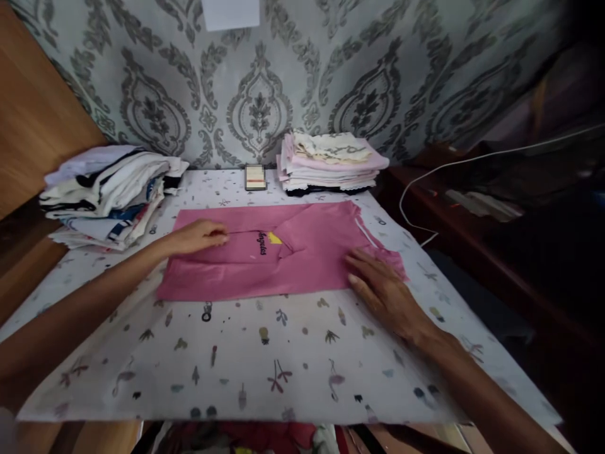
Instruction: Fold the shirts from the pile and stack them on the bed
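Note:
A pink T-shirt (312, 265) lies partly folded and lengthwise across the table, its sides turned inward. Dark lettering and a yellow patch of its print show in the gap between the folds. Over the left part of the shirt is my left hand (201, 236), its fingers curled together; no cloth is seen lifted in them. My right hand (382, 290) rests flat on the shirt's right end near the lower edge, with the fingers stretched out. A white strip shows along the edge at that end.
Stacks of folded clothes stand at the back left (113, 195) and back right (331, 164). Between them sits a small box (256, 178) by the patterned wall. A white printed sheet (283, 359) covers the table. A white cable (454, 162) hangs at right.

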`<state>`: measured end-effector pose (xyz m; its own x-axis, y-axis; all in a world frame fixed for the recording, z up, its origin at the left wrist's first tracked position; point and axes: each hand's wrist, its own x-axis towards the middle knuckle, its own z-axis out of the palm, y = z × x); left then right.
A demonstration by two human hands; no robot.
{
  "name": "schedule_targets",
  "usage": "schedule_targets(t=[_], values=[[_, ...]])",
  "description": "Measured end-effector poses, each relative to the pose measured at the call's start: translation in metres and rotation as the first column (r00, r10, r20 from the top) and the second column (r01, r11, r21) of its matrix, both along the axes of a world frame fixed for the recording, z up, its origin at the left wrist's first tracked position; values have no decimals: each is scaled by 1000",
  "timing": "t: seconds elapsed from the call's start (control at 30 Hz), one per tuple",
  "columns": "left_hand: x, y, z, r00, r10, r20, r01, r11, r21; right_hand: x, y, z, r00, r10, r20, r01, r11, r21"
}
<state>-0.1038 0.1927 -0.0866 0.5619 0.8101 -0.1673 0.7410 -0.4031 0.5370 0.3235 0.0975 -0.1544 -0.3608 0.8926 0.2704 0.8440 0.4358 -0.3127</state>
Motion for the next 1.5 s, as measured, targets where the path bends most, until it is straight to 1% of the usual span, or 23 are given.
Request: schedule_targets(t=[0.07,0.13,0.2,0.27,0.37,0.47,0.6,0.67,0.73,0.77,0.8,0.83,0.9,0.97,1.0,1.03,1.07,1.13,1.2,1.23,1.3,1.37,1.5], values=[[-16,-21,4,999,17,-47,-22,994,-110,-28,8,11,997,79,12,-79,996,-44],[-26,-37,5,996,28,-89,-42,986,-160,-56,19,17,986,165,12,-164,982,-91],[-32,-49,8,993,21,-118,-44,979,-200,-79,30,18,971,239,3,-236,963,-132],[-37,-56,12,995,-8,-97,-17,968,-252,-92,41,14,962,273,-13,-272,950,-155],[-49,-59,16,1000,-8,14,11,959,-283,-95,50,5,961,271,-53,-275,950,-148],[-62,-56,10,995,58,80,-34,962,-271,-92,52,-1,959,267,-90,-278,952,-129],[-73,-52,-1,991,123,55,-96,928,-360,-90,52,-3,958,266,-107,-276,955,-104],[-78,-52,1,988,151,15,-131,898,-421,-91,51,-4,958,267,-109,-277,957,-91],[-85,-52,7,984,173,-34,-169,876,-452,-91,52,-6,958,268,-100,-276,958,-76],[-89,-52,11,982,183,-55,-188,877,-442,-92,52,-7,959,268,-90,-274,959,-72],[-93,-52,15,978,192,-80,-208,890,-406,-92,53,-7,960,267,-77,-273,960,-68],[-97,-52,20,971,206,-117,-234,912,-338,-93,53,-8,961,267,-64,-271,960,-66],[-98,-54,27,937,272,-218,-302,946,-117,-93,54,-9,963,267,-40,-269,961,-65],[-88,-61,28,888,360,-286,-339,933,122,-94,54,-9,964,266,-23,-267,962,-59],[-78,-66,27,880,388,-275,-339,917,209,-94,54,-9,963,267,-17,-268,962,-57],[-66,-71,23,890,391,-236,-328,907,266,-94,54,-9,963,269,-12,-269,961,-55],[-52,-78,18,912,367,-185,-305,906,294,-94,54,-9,963,270,-9,-271,961,-53],[-26,-90,5,962,253,-105,-213,931,297,-93,54,-11,963,268,-8,-268,962,-44],[-9,-97,-6,979,160,-126,-120,953,277,-92,55,-12,964,265,-9,-265,964,-33],[-5,-99,-10,975,146,-165,-97,957,273,-92,55,-13,964,265,-9,-265,964,-30],[-8,-99,-13,953,183,-241,-112,953,282,-92,56,-13,963,271,-9,-271,962,-25],[-22,-96,-12,936,234,-262,-167,953,255,-93,55,-10,962,274,-13,-274,961,-28],[-51,-92,-7,950,265,-167,-248,962,114,-89,53,1,972,234,-29,-235,970,-65]])
